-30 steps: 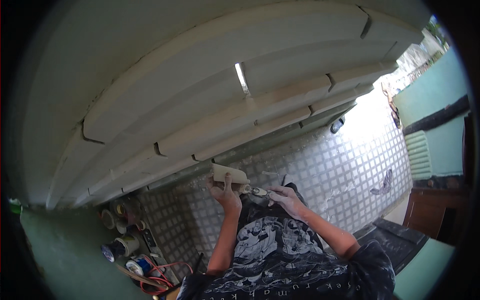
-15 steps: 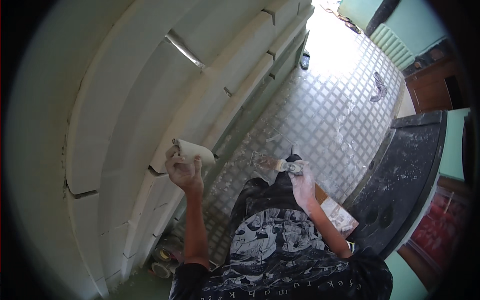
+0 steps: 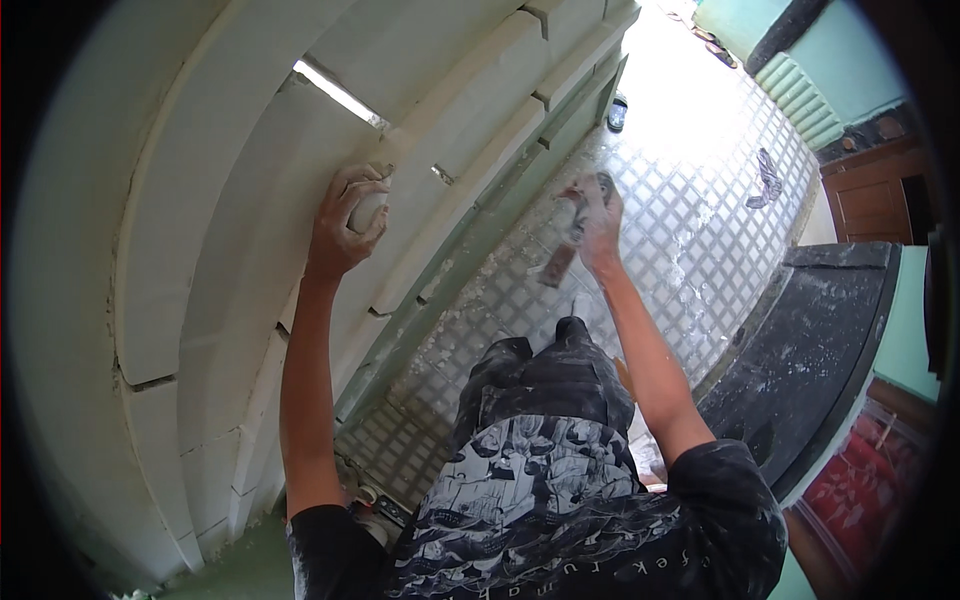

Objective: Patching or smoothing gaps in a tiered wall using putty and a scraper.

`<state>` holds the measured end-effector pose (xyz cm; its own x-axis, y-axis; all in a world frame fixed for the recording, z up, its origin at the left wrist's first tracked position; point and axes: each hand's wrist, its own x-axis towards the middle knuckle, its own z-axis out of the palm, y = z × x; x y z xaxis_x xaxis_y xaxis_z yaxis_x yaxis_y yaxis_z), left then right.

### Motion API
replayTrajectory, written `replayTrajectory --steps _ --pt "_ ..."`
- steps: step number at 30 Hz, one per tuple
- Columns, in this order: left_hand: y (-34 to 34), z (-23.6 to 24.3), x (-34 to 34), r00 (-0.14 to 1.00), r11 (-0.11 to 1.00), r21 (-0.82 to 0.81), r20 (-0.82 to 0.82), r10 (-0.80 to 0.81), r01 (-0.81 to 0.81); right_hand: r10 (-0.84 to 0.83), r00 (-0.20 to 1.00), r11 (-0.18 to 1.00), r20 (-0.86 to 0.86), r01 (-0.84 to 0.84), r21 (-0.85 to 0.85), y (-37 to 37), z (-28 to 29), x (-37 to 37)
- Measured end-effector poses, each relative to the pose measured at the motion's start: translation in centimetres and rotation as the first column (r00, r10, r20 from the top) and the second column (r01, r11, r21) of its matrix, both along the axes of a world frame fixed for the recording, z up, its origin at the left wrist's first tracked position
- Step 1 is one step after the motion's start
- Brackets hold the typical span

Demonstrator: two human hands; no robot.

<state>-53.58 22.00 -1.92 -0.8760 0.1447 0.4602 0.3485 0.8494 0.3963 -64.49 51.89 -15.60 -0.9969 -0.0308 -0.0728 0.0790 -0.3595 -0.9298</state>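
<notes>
On the left, my left hand (image 3: 345, 222) is closed round a whitish, rounded chunk (image 3: 369, 212), held against or very near the pale stepped panelling (image 3: 245, 180). Just above that hand, a bright slot (image 3: 340, 95) runs through the panelling. My right hand (image 3: 600, 225), white with dust, grips the handle of a flat-bladed scraper (image 3: 557, 266) over the tiled floor. Its blade hangs down toward me, smeared by motion. My fingers hide part of both things.
Patterned floor tiles (image 3: 690, 270) carry white dust and spatter. To the right stands a dark, dusty ledge (image 3: 800, 330). A crumpled cloth (image 3: 767, 180) and a sandal (image 3: 618, 112) lie farther off. Several small items (image 3: 385, 515) sit by my left elbow.
Both hands have moved forward, away from my body. The left has brought the chunk up toward the slot; in the right, the scraper's blade has swung from pointing left to pointing down.
</notes>
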Motion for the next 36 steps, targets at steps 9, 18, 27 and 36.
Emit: replayTrajectory --steps 9,18,27,36 --pt "0.1 -0.7 0.0 0.997 0.994 -0.084 0.009 0.076 -0.075 0.387 0.921 0.745 0.042 -0.285 -0.603 -10.6 -2.7 -4.5" --pt "-0.1 -1.2 0.4 0.993 0.984 -0.133 0.010 0.119 -0.117 0.440 0.884 0.775 0.158 -0.463 0.431 -11.4 -0.4 -5.1" --pt "0.1 -1.0 0.1 0.988 0.972 -0.183 0.006 0.152 -0.148 0.358 0.897 0.932 -0.259 -0.327 0.154 -10.8 0.3 -4.8" --pt "0.0 -1.3 0.4 0.989 0.975 -0.168 0.004 0.150 -0.147 0.451 0.808 0.893 -0.380 -0.406 0.196 -11.5 1.5 -3.9"
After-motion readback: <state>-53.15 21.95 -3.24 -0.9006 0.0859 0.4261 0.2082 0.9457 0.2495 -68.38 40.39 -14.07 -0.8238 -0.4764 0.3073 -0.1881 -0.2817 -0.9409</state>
